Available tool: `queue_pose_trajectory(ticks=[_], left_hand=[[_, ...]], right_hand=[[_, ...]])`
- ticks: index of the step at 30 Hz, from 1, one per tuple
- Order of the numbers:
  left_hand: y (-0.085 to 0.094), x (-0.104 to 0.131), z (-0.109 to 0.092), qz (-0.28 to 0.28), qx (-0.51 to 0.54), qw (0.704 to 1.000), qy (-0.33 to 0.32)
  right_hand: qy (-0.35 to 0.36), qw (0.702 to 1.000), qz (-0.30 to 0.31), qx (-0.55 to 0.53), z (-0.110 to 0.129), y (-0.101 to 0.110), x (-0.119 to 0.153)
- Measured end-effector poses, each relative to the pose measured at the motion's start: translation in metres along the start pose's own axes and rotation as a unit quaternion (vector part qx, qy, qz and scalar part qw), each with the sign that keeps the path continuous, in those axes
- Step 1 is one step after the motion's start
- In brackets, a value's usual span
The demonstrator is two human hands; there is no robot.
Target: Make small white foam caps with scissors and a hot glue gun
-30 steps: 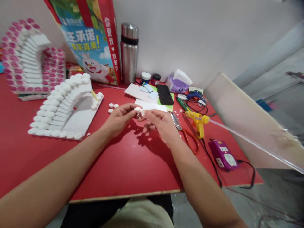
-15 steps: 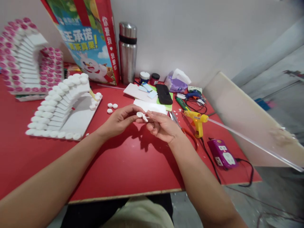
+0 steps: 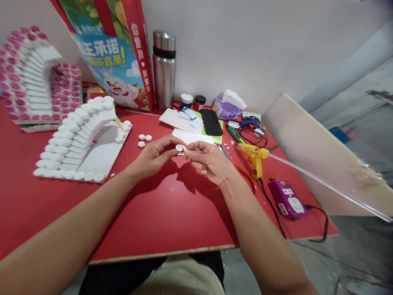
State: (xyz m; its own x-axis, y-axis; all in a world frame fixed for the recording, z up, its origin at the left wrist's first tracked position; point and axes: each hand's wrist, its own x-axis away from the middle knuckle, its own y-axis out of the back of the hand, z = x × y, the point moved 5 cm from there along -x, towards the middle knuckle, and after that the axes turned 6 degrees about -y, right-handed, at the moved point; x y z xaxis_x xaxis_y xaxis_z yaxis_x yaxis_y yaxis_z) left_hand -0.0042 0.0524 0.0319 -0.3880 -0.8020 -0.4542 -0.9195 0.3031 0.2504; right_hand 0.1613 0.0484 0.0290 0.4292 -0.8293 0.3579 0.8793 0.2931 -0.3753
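Between thumb and fingers, my left hand [image 3: 155, 156] pinches a small white rolled piece [image 3: 179, 148]. A loose end of that piece is gripped by the fingertips of my right hand [image 3: 210, 161], close beside it. Both hands are above the red table [image 3: 147, 221]. Left of them lie three small white discs [image 3: 141, 144]. Further left stands a white curved staircase model [image 3: 101, 151] on a white base, edged with rows of white discs. Some of the right fingers are curled under and partly hidden.
A yellow glue gun [image 3: 256, 157] with a long clear stick and a purple power socket [image 3: 288, 199] are on the right. A steel flask [image 3: 165, 71], a printed bag [image 3: 113, 53] and a pink-and-white model [image 3: 18, 82] stand behind. Orange-handled scissors [image 3: 248, 178] lie beside my right wrist.
My right fingers have closed in nearer the left fingertips, and the piece's loose end now shows less. My left hand has barely moved.
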Motion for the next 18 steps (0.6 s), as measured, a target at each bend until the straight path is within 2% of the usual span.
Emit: queue_pose_trajectory(ticks=[5, 12, 15, 18], left_hand=[[-0.001, 0.001, 0.002, -0.009, 0.021, 1.000, 0.015], [-0.004, 0.001, 0.004, -0.028, 0.056, 0.997, 0.037], [-0.008, 0.002, 0.007, -0.046, 0.082, 0.994, 0.065], [-0.013, 0.004, 0.013, -0.076, 0.110, 0.987, 0.091]], right_hand=[[0.072, 0.990, -0.072, 0.095, 0.004, 0.002, 0.003], [0.149, 0.956, -0.142, 0.210, 0.009, -0.002, 0.008], [0.208, 0.914, -0.197, 0.288, 0.011, -0.002, 0.009], [0.290, 0.834, -0.251, 0.396, 0.013, -0.005, 0.013]])
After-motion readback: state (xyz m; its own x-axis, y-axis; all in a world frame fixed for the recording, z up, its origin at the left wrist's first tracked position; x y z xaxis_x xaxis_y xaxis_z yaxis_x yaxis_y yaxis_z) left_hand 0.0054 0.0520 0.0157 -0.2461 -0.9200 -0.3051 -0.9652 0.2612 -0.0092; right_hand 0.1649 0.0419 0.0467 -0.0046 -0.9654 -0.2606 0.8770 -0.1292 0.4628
